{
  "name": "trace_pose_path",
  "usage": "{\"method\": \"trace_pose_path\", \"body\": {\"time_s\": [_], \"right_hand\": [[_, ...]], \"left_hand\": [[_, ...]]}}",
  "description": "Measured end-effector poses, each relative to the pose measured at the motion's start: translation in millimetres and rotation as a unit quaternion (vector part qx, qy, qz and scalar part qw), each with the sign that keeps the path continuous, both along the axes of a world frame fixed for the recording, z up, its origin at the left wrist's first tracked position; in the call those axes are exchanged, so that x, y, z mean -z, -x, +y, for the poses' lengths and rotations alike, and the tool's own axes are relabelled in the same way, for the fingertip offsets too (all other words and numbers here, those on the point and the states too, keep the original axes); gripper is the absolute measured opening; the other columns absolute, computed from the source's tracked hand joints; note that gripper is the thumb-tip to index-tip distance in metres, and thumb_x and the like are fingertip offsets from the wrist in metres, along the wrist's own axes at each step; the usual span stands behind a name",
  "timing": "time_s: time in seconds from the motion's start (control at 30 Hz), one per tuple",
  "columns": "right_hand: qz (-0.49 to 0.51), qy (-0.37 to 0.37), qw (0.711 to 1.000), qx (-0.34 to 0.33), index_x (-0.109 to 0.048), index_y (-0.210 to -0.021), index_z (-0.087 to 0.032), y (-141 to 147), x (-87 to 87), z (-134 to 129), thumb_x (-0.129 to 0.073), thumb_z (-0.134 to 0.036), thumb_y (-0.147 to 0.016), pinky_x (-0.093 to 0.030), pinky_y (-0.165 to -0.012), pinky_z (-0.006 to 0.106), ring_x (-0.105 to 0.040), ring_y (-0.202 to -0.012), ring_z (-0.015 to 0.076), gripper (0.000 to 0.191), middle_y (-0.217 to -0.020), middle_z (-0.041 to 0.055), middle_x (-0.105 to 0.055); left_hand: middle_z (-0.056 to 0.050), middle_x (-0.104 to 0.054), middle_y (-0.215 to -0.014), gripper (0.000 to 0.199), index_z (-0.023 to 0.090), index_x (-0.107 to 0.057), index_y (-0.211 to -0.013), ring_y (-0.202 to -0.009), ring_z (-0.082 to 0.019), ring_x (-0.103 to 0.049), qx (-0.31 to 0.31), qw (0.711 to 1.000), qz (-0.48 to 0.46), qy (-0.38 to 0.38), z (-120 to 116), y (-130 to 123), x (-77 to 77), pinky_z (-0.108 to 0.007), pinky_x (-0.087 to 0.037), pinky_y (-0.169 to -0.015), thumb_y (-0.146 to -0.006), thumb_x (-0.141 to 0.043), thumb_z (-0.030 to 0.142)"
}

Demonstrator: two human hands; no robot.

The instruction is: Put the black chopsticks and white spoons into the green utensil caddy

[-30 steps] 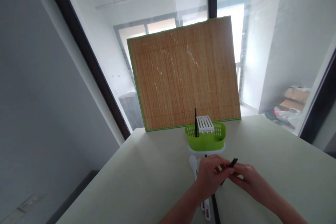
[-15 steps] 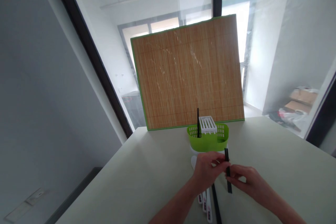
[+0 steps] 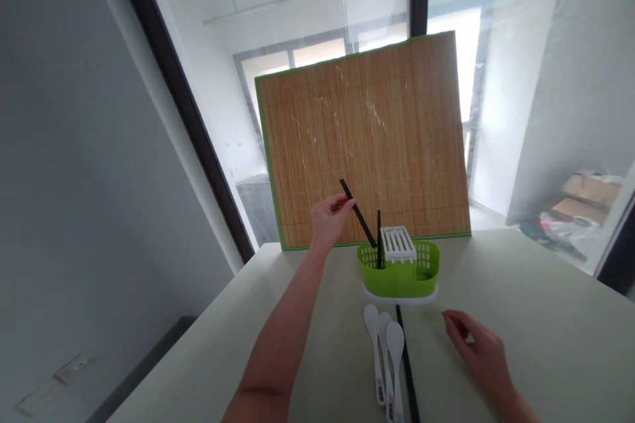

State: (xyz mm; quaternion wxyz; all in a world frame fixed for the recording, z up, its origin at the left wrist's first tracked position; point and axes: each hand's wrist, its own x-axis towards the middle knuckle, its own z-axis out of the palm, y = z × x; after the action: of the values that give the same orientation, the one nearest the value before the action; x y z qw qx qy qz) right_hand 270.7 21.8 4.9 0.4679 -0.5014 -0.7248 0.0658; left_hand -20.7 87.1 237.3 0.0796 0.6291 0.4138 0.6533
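My left hand [image 3: 330, 217] pinches black chopsticks [image 3: 359, 215], tilted, with their lower end at the left compartment of the green basket [image 3: 399, 279]. Other black chopsticks [image 3: 379, 238] stand upright in that compartment. A white slatted rack [image 3: 397, 242] sits over the basket's middle. To the right, my right hand [image 3: 479, 349] hovers low over the table, its thumb and fingertips pressed together with nothing seen between them. Three white spoons [image 3: 395, 344] lie in front of the basket, with a black chopstick [image 3: 407, 363] on the table beside them.
Behind the basket a bamboo mat [image 3: 364, 145] with green edging leans against the glass. The pale table [image 3: 307, 317] has its left edge running diagonally. Cardboard and plastic bags [image 3: 578, 208] lie beyond the glass at right.
My left hand has carried the chopsticks up and left to the basket. My right hand has let go of them and now rests apart, slightly right. The spoons are uncovered.
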Motion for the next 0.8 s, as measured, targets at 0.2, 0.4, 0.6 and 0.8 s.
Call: {"method": "trace_pose_path", "body": {"time_s": [0.2, 0.4, 0.6, 0.8], "right_hand": [[-0.051, 0.014, 0.999, 0.0, -0.061, -0.092, -0.022, -1.6, 5.5, 3.7, -0.044, -0.04, -0.087, -0.046, -0.06, 0.024, -0.06, -0.06, 0.013, 0.025, -0.075, 0.0003, -0.067], [-0.087, 0.027, 0.995, -0.03, -0.062, -0.09, -0.025, 7.4, 7.7, 2.5, -0.042, -0.036, -0.087, -0.047, -0.06, 0.024, -0.063, -0.064, 0.0142, 0.023, -0.078, -0.0007, -0.069], [-0.117, 0.039, 0.992, -0.038, -0.06, -0.091, -0.025, 8.0, 10.1, 2.9, -0.038, -0.037, -0.09, -0.046, -0.061, 0.026, -0.063, -0.065, 0.0151, 0.025, -0.078, 0.0005, -0.068], [-0.139, 0.053, 0.988, -0.04, -0.06, -0.091, -0.025, 9.7, 8.1, 2.9, -0.037, -0.036, -0.09, -0.045, -0.061, 0.026, -0.063, -0.065, 0.015, 0.026, -0.077, 0.0, -0.068]], "left_hand": [[-0.007, -0.071, -0.083, 0.027, 0.014, -0.07, -0.089, -0.074, -0.016, -0.066, -0.074, 0.987, 0.111, 0.091, 39.6, 5.2, 30.2, -0.03, -0.052, -0.071, -0.075, -0.063, 0.037], [-0.008, -0.071, -0.083, 0.026, 0.016, -0.071, -0.088, -0.077, -0.019, -0.066, -0.09, 0.968, 0.146, 0.181, 73.0, -1.2, 73.4, -0.03, -0.05, -0.071, -0.073, -0.066, 0.036], [-0.01, -0.072, -0.082, 0.025, 0.015, -0.072, -0.087, -0.078, -0.021, -0.066, -0.092, 0.957, 0.147, 0.232, 89.4, -7.8, 97.3, -0.032, -0.05, -0.069, -0.071, -0.068, 0.034], [-0.011, -0.071, -0.083, 0.027, 0.014, -0.071, -0.088, -0.077, -0.021, -0.066, -0.091, 0.953, 0.137, 0.255, 100.5, -9.7, 103.0, -0.033, -0.05, -0.069, -0.072, -0.067, 0.036]]}}
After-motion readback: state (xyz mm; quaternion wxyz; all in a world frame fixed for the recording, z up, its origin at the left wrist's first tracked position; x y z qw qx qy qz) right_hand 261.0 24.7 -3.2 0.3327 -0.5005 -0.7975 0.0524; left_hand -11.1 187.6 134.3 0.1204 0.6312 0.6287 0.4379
